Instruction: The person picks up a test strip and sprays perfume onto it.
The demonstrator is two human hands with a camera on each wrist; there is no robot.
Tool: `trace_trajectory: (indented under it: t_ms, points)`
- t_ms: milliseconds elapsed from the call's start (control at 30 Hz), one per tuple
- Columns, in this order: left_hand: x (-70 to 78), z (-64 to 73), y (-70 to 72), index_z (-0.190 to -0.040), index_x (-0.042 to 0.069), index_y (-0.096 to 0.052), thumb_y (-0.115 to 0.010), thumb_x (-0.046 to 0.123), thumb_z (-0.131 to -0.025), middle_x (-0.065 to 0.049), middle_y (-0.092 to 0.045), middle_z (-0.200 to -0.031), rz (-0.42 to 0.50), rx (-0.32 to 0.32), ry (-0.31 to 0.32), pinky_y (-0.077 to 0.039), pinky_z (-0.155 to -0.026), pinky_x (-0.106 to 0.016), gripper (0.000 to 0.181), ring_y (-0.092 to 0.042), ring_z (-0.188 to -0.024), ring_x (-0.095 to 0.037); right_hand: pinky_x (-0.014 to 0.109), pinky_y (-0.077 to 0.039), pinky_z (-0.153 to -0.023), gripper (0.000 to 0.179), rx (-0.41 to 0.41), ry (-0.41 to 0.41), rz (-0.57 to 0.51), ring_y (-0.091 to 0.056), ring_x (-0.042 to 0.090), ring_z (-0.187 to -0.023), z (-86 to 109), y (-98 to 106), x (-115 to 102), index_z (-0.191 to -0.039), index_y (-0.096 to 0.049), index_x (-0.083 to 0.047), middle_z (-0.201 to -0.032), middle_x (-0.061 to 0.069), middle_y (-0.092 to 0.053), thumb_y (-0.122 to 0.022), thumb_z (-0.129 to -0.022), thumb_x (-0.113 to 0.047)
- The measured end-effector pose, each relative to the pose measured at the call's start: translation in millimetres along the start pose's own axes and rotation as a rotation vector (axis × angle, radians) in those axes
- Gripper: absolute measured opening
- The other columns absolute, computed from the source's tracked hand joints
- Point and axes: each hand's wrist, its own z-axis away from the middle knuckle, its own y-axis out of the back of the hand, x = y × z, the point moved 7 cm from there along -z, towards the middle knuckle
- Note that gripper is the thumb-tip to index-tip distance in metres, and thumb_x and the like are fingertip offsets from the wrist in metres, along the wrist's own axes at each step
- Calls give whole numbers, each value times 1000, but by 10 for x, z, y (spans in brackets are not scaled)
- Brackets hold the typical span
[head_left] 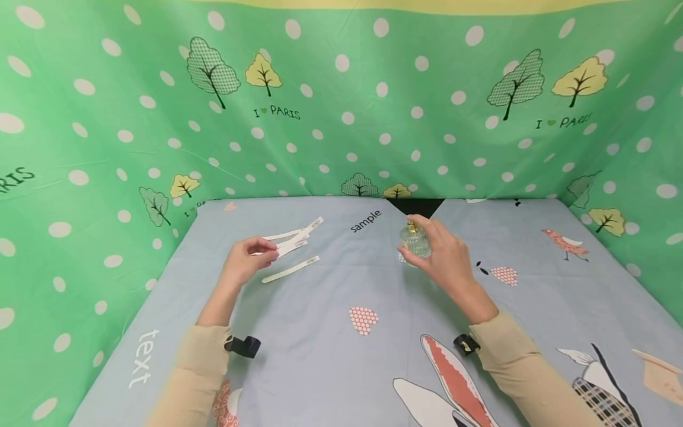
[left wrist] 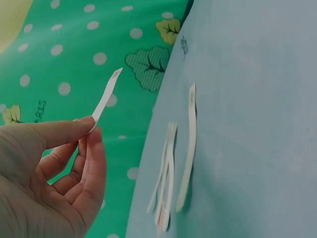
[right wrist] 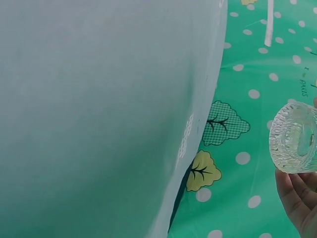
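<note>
My left hand (head_left: 245,261) pinches one end of a white paper perfume test strip (left wrist: 105,99) between thumb and fingertips, raised above the table. Below it, several more strips (left wrist: 168,171) lie overlapping in a loose bunch, and a single strip (head_left: 290,271) lies apart nearer me. With thumb and fingers, my right hand (head_left: 448,255) grips a clear ribbed glass perfume bottle (head_left: 416,243) that has a gold-coloured neck. The bottle is held up off the table, its thick glass base facing the right wrist camera. Part of it runs out of that view.
A blue-grey printed cloth (head_left: 331,367) covers the table. Behind it and at both sides hangs a green dotted curtain (head_left: 320,142). A black triangle print (head_left: 416,206) is at the table's far edge, close behind the bottle.
</note>
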Motion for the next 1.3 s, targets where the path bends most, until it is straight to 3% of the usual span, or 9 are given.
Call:
trace_trajectory:
  t_ms: [167,367,500,733,867,967,1033,1300]
  points:
    - [-207,-2,106,-107,-1,-68,-71,15,-92,0,-71,-91,-10,14,71,-55,-70,-15,22,-64,-75,-1,29,-38,-43,68,-10,-12,9,-57,23,-61,-10,2,23,-136,-50,-23,-97,13,-66,-82,-78,-36]
    - [-412,1,209,-99,1,-72,-74,11,-88,14,-69,-76,71,10,101,-55,-66,-14,14,-63,-69,3,28,-35,-42,68,-5,-8,10,-56,23,-60,-9,4,38,-136,-50,-23,-103,13,-68,-82,-78,-37]
    - [-520,-20,218,-109,-4,-69,-74,11,-89,16,-68,-77,91,-12,155,-57,-70,-15,26,-63,-70,5,28,-35,-42,67,1,-1,13,-54,22,-59,-7,6,39,-136,-50,-23,-104,14,-68,-82,-78,-37]
    - [-632,-50,215,-110,-8,-67,-74,6,-88,15,-67,-73,114,-13,191,-58,-69,-16,27,-63,-68,5,27,-35,-42,68,3,3,14,-59,24,-61,-23,13,46,-136,-51,-22,-111,14,-69,-82,-78,-37]
    - [-634,-35,241,-117,-12,-63,-72,7,-89,-3,-73,-85,11,17,173,-57,-68,-17,35,-63,-70,2,26,-34,-42,68,3,3,13,-62,25,-65,-24,15,51,-137,-51,-22,-113,13,-70,-82,-78,-36]
    - [-603,-2,264,-113,-8,-66,-71,9,-89,-19,-73,-102,-132,62,119,-54,-64,-17,30,-63,-70,-3,25,-33,-42,68,-1,2,13,-61,25,-65,-12,14,53,-137,-51,-22,-113,13,-69,-82,-78,-36]
    - [-575,33,255,-108,-5,-68,-71,10,-89,-23,-72,-105,-218,79,80,-52,-62,-19,25,-63,-69,-6,24,-32,-42,68,-3,1,13,-59,24,-63,2,14,54,-137,-51,-22,-112,14,-69,-82,-78,-36]
    - [-517,124,39,-94,4,-74,-76,16,-84,-9,-74,-82,-390,24,38,-46,-64,-25,16,-59,-68,-10,23,-32,-42,69,5,0,10,-57,22,-61,43,37,60,-136,-50,-21,-103,13,-69,-83,-77,-35]
